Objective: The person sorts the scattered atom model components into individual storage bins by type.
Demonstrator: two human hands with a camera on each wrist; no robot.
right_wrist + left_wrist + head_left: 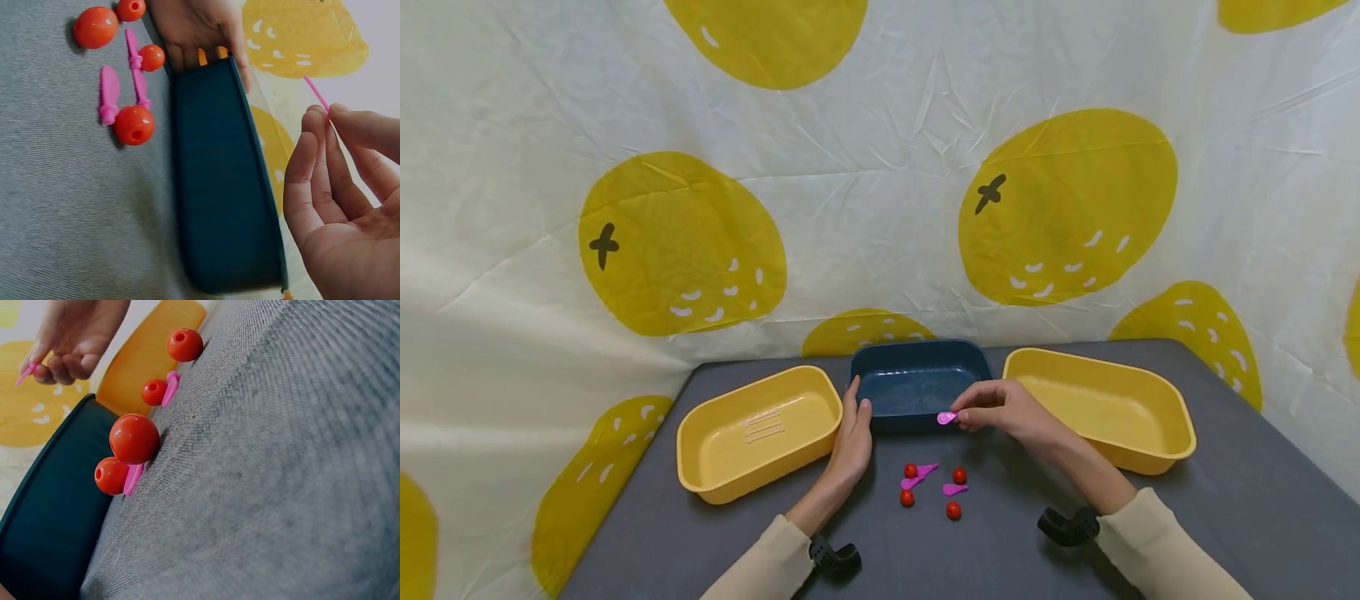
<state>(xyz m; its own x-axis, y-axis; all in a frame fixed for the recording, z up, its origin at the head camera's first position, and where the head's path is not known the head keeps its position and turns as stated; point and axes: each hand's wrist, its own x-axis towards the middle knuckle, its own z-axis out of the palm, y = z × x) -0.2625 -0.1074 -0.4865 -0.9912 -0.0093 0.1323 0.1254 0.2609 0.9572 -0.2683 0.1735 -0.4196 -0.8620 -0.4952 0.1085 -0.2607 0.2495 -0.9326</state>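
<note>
My right hand (1003,410) pinches a small pink teardrop-shaped plastic piece (947,417) between thumb and fingertips, above the front rim of a dark blue bin (898,424). At that bin's left end, my left hand (852,437) touches the wall with fairly straight fingers. On the cloth in front lie several red beads (952,510) with holes through them. Among them are more pink teardrop pieces (953,490), also seen beside a bead (134,125) in the right wrist view. The blue bin's visible floor holds nothing I can make out.
A yellow bin (752,483) stands left of the blue one, with several thin pale strips (764,427) inside. Another yellow bin (1120,450) stands to the right. Dark grey cloth (910,558) covers the table. Behind hangs a white curtain (880,242) with yellow fruit shapes.
</note>
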